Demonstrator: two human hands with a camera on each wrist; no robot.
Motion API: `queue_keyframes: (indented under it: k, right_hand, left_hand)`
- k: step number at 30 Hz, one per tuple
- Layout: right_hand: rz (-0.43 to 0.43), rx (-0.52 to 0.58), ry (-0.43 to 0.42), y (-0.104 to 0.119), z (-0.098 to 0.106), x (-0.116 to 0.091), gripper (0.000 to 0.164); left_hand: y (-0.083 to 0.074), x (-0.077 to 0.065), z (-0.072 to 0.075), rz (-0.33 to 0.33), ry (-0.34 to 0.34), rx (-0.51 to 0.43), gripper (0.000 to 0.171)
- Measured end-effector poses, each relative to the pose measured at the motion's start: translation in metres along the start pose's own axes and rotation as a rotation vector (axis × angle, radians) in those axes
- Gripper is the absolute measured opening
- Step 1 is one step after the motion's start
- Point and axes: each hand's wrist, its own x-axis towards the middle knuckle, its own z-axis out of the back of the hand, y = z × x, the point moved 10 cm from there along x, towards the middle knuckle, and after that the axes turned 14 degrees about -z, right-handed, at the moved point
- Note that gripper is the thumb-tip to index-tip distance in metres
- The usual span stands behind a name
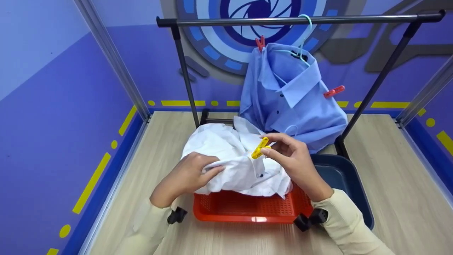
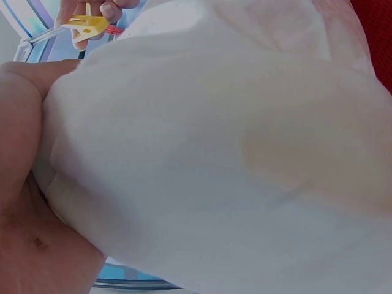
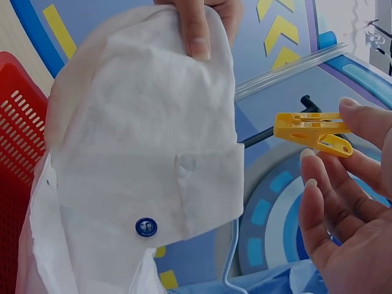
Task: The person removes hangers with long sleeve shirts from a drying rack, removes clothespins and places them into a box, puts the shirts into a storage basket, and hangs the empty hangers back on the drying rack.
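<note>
A white shirt (image 1: 230, 173) is bunched over the red basket, and my left hand (image 1: 193, 173) pinches a fold of it between thumb and fingers. In the right wrist view a dark blue button (image 3: 146, 227) shows near the cuff edge of the raised cloth. My right hand (image 1: 292, 159) holds a yellow clothespin (image 3: 312, 130) by its handle ends, thumb on one side and fingers on the other. The clothespin is just right of the held cloth, apart from it in the right wrist view.
Behind, a blue shirt (image 1: 300, 106) hangs by a mint-green hanger (image 1: 305, 32) from a black rack (image 1: 226, 22), with red clothespins (image 1: 334, 91) on it. The red basket (image 1: 244, 219) stands in front, a dark tray (image 1: 362, 198) to its right. Walls enclose the wooden table (image 1: 400, 170).
</note>
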Motion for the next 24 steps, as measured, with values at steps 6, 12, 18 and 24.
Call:
queue_keyframes:
  k: [6, 12, 18, 24]
  right_hand:
    - [-0.018, 0.003, -0.014, -0.005, 0.008, -0.001, 0.03]
    - [-0.016, 0.015, -0.012, -0.007, 0.015, -0.001, 0.033]
    - [-0.036, 0.031, -0.022, -0.012, 0.022, -0.001, 0.031]
    - [-0.068, -0.005, -0.039, -0.018, 0.03, -0.002, 0.029]
  left_hand:
    - [0.002, -0.003, -0.001, 0.004, -0.004, -0.008, 0.016]
    - [0.003, -0.004, -0.001, 0.012, -0.001, -0.014, 0.017]
    - [0.004, -0.004, -0.002, 0.009, 0.002, -0.007, 0.018]
    - [0.004, -0.005, -0.003, 0.007, -0.001, -0.006, 0.02]
